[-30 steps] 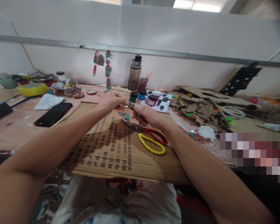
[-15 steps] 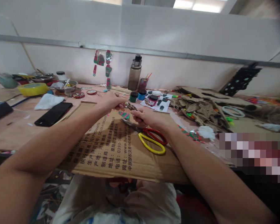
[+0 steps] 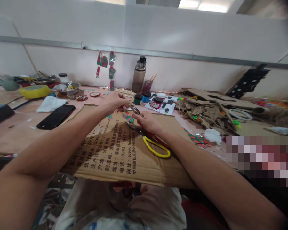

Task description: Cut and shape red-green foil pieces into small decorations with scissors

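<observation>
My right hand [image 3: 147,122] is closed around a small shiny metal tool [image 3: 136,110] that looks like nail clippers; it points up and to the left. Facing it, my left hand [image 3: 116,101] pinches with its fingertips right by the tool's tip, on something too small to make out. Below both hands lies a flattened cardboard sheet [image 3: 98,172] with printed Chinese text. On it, scissors [image 3: 146,142] with one yellow and one red handle lie partly behind my right hand. A pink and green striped piece [image 3: 128,118] rests beside the blade tips.
Paint jars [image 3: 137,99] and a spotted paper [image 3: 166,108] stand behind my hands, near a tall bottle [image 3: 139,76]. To the left are a black phone [image 3: 56,117], tissue [image 3: 50,104] and yellow tape [image 3: 35,91]. Brown woven cord [image 3: 204,111] is heaped at right.
The metal tool has tilted to a steeper angle, and more of it shows. My right hand has shifted slightly left and down; my left hand stays nearly in place.
</observation>
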Demonstrator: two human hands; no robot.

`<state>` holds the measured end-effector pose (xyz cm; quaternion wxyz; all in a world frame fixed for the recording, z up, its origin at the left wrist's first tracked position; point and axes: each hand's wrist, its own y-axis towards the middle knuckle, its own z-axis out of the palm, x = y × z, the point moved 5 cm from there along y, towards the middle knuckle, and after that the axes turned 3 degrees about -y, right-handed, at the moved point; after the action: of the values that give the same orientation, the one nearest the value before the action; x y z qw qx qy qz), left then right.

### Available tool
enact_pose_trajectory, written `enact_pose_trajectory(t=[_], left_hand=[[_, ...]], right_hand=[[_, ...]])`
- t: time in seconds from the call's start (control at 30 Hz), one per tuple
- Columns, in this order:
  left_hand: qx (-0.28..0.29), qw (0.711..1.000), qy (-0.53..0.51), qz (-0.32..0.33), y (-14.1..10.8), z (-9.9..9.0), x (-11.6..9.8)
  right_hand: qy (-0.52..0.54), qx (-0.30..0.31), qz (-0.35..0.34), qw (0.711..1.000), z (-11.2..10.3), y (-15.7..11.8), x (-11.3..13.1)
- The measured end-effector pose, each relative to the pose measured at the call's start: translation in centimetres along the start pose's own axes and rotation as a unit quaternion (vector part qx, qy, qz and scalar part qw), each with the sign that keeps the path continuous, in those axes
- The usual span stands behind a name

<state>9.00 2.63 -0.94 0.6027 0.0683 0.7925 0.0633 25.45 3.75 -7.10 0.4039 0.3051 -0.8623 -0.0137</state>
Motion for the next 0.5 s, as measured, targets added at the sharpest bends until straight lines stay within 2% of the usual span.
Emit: enact_pose_trajectory(t=[0.33,0.5], left_hand=[[-0.001,0.999,-0.018,0.036,-0.45,0.33,-0.84],[-0.001,0.999,-0.015,0.052,-0.53,0.34,-0.82]], right_hand=[[-0.023,-0.056,-0.047,0.997,0.05,-0.06,0.20],[-0.028,-0.063,-0.041,0.997,-0.33,-0.27,0.57]])
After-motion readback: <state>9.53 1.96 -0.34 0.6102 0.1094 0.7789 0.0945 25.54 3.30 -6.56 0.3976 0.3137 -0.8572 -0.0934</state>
